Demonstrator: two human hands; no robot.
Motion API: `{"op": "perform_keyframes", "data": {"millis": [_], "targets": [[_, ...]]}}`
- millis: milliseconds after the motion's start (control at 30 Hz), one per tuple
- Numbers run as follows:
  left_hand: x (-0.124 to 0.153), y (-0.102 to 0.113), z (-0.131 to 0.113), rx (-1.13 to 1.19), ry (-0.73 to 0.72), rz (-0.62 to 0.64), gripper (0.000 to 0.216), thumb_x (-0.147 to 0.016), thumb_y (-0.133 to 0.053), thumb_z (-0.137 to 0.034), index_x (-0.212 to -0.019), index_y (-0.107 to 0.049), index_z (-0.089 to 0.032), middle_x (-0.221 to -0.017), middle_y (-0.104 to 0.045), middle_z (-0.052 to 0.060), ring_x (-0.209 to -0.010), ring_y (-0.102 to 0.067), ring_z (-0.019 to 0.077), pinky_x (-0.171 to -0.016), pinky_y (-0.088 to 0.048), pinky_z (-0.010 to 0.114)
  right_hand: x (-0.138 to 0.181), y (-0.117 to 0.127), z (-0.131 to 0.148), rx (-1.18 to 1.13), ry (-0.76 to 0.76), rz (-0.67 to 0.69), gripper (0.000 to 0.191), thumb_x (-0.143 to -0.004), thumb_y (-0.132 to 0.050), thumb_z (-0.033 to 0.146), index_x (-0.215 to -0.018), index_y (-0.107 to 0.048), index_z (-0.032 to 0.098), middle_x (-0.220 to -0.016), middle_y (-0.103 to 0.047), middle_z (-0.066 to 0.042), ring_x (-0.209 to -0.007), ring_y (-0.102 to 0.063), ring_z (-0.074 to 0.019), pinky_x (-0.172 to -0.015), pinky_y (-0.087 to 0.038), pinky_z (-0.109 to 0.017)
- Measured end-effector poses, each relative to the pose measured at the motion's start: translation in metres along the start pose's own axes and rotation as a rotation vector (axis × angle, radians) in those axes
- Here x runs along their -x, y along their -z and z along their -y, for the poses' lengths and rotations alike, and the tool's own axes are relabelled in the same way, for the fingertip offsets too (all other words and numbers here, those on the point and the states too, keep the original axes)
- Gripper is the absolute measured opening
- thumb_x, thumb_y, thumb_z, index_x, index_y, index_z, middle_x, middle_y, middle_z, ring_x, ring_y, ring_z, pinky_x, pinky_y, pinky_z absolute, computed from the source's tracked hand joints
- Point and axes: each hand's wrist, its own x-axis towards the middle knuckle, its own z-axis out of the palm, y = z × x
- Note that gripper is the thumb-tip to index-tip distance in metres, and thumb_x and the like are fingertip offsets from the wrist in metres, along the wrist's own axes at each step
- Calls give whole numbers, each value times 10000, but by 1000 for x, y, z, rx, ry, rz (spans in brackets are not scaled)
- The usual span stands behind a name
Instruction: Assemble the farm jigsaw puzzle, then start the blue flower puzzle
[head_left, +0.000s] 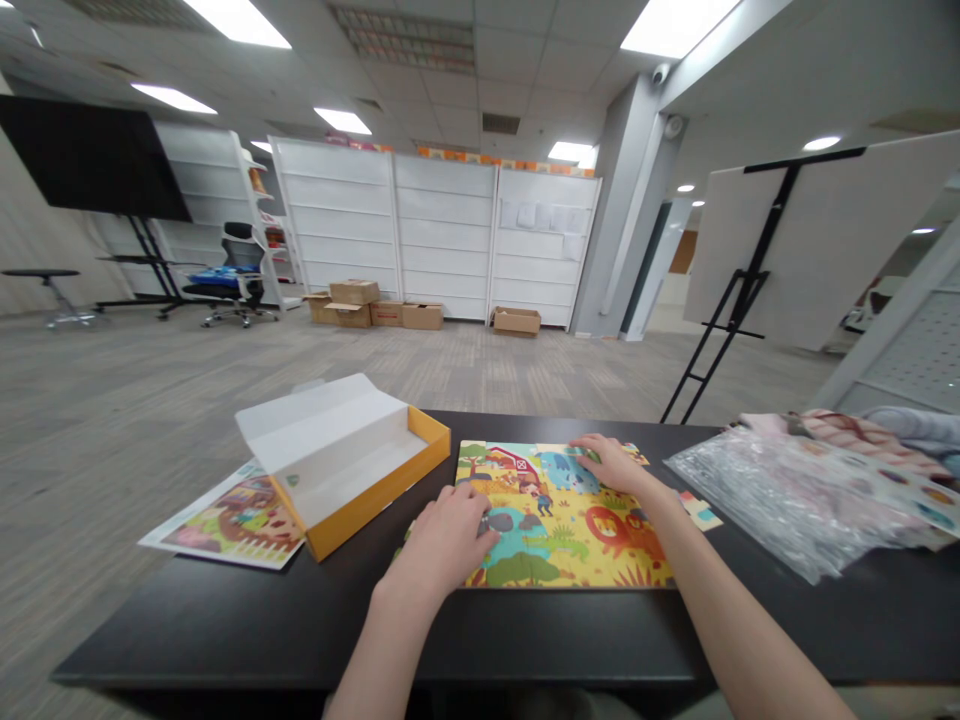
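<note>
A colourful farm-animal jigsaw puzzle (559,540) lies flat on the black table in front of me. My left hand (448,532) rests on its left side, fingers bent and thumb apart from them, near the blue pond picture. Across the top edge, close to the blue elephant picture, my right hand (611,464) lies with fingers and thumb spread. Neither hand visibly holds anything. Several loose puzzle pieces (703,513) lie beyond the right edge, partly behind my right forearm.
Left of the puzzle stands an open yellow box (375,510) with a white inside, partly over a printed picture sheet (240,515). Clear plastic packaging (802,500) and folded fabric (862,435) lie at the right. The table's front edge (480,685) is near me.
</note>
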Motion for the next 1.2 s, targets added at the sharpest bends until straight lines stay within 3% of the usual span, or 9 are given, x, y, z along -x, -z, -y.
{"op": "perform_keyframes", "data": {"millis": [100,333,567,800,900,1033,1200], "targets": [[0,0,0,5,0,3,254,-897,-554,-338,-1081,-696,-235,-1159,-656,94,-1119,-590,296,-865,-522,384,0,1,0,47,24,18,343,-927,-534,236,-1209,-728,210,-1272,-697,-131,-1144,-650,-275,-1059,-426,-430],[0,-1,0,3,-2,1,253,-898,-559,-333,-1081,-698,-226,-1170,-656,99,-1116,-590,297,-864,-523,394,-2,14,-15,45,-119,-216,390,-892,-447,111,-1094,-767,203,-1153,-737,-121,-1062,-677,-256,-973,-495,-367],[0,-1,1,8,-8,0,264,-897,-547,-340,-1083,-698,-229,-1173,-655,99,-1118,-587,297,-853,-525,389,2,10,-5,59,-48,-82,221,-859,-592,199,-944,-793,229,-1031,-776,-72,-977,-697,-246,-920,-497,-333],[0,-2,2,19,-5,-1,249,-894,-555,-338,-1072,-697,-237,-1168,-658,89,-1118,-588,295,-852,-524,386,3,8,1,54,-64,-39,217,-840,-612,196,-947,-797,227,-1041,-777,-64,-965,-707,-226,-883,-506,-290],[0,-2,2,17,-8,-5,248,-896,-560,-341,-1075,-696,-237,-1173,-660,86,-1109,-593,291,-858,-521,386,4,18,-10,70,-175,-90,268,-877,-562,218,-1024,-786,227,-1083,-776,-68,-994,-708,-219,-889,-507,-280],[0,-3,3,19,-8,-1,252,-901,-558,-341,-1087,-694,-238,-1184,-657,84,-1112,-593,289,-851,-521,384,16,41,-39,157,-471,-237,425,-901,-404,157,-1150,-748,148,-1205,-728,-183,-1078,-690,-299,-867,-509,-372],[1,-1,3,17,-11,8,257,-903,-557,-336,-1094,-693,-230,-1187,-655,90,-1114,-590,285,-853,-520,372,30,49,-60,202,-634,-174,269,-803,-577,217,-945,-803,184,-991,-777,-188,-889,-732,-322,-736,-519,-377]]}}
